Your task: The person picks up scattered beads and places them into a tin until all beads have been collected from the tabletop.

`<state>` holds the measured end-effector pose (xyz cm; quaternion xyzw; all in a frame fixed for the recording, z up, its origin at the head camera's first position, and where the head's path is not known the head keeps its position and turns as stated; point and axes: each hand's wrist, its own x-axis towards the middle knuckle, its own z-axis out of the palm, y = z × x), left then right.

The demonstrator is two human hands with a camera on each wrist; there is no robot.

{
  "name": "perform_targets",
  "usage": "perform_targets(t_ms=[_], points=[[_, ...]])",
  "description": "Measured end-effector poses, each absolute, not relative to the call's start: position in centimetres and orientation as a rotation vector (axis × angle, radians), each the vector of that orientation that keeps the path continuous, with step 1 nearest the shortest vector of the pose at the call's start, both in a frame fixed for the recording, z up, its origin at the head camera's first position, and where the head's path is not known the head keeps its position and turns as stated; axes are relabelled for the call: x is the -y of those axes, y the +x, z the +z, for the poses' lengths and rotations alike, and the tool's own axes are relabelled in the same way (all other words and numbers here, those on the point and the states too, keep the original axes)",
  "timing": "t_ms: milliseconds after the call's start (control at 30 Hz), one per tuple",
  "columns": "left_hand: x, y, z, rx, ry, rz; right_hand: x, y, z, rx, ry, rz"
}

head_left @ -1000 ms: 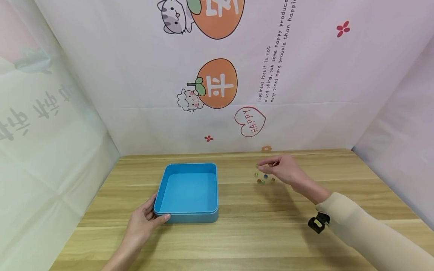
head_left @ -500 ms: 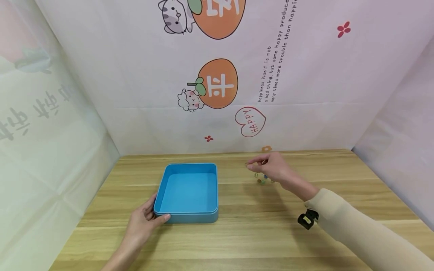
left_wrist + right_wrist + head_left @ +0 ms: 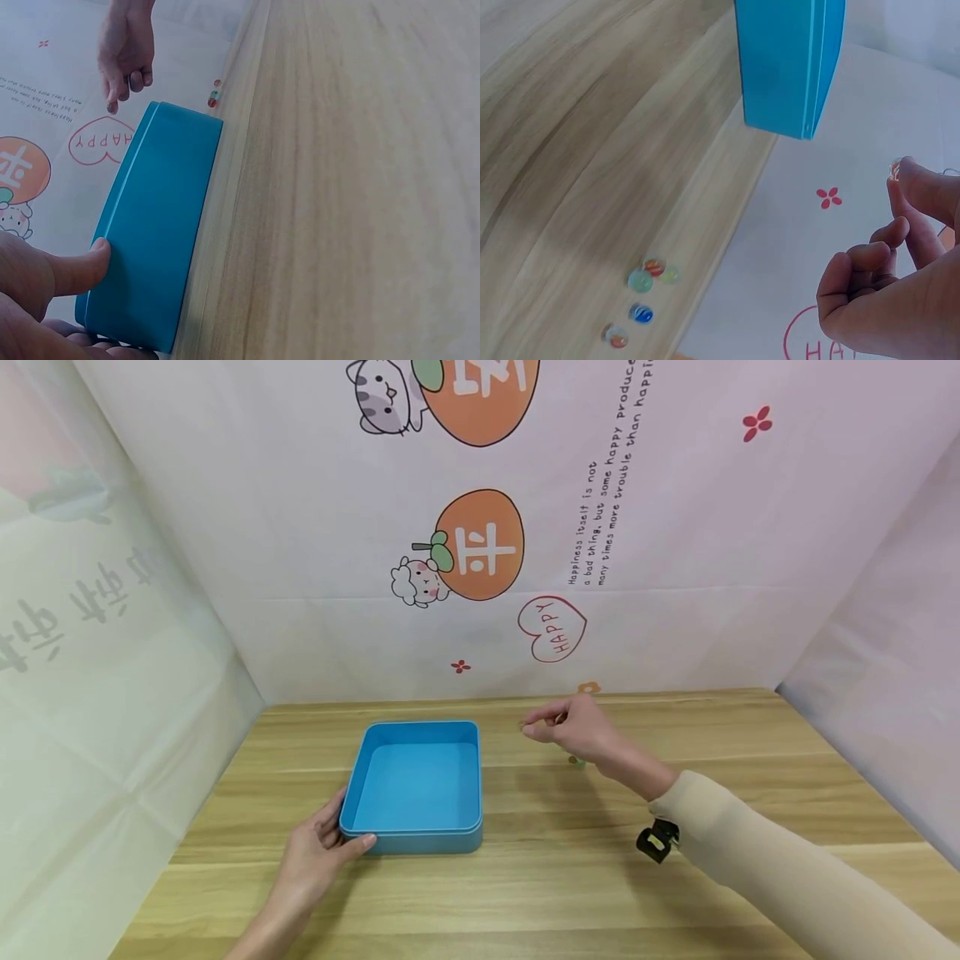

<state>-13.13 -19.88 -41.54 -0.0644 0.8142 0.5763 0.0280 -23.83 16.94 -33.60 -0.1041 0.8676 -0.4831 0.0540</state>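
above the worktop [image 3: 525, 893], to the right of the blue box [image 3: 417, 789], the right hand [image 3: 588, 731] has its grip closed to a small pinch, thumb and forefinger on one clear marble [image 3: 896, 169] with an orange swirl, the other fingers curled in. the left hand [image 3: 318, 852] has its grip around the box's near left corner, thumb on the front wall. five more glass marbles [image 3: 640, 280] lie near the worktop's far edge: two with orange swirls, one pale green, one yellowish, one blue. a black device [image 3: 658, 841] sits at the cuff of the cream sleeve [image 3: 787, 860]. the box stands open side up on the worktop, pale wood grain streaked from side to side. behind rises a white printed sheet [image 3: 337, 643]; sideways lettering [image 3: 606, 527] reads "happiness itself is not / a bad thing, but some happy produce / many times more trouble than happi", the longer lines cut off at the top. a red heart [image 3: 552, 629] below says "happy", an orange fruit [image 3: 480, 545] carries the character 平, and the character on a second fruit [image 3: 480, 414] is cropped. faint gray characters [image 3: 107, 593] mark the left sheet [image 3: 112, 727]; another pale sheet [image 3: 892, 635] closes the right side.
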Motion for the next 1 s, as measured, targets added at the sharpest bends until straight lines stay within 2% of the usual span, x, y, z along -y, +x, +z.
perform_targets(t_ms=[1000], points=[[19.9,-13.0,-41.5,-2.52,-0.198,1.788,-10.4,-24.3,-33.9,-2.56,-0.439,-1.508]])
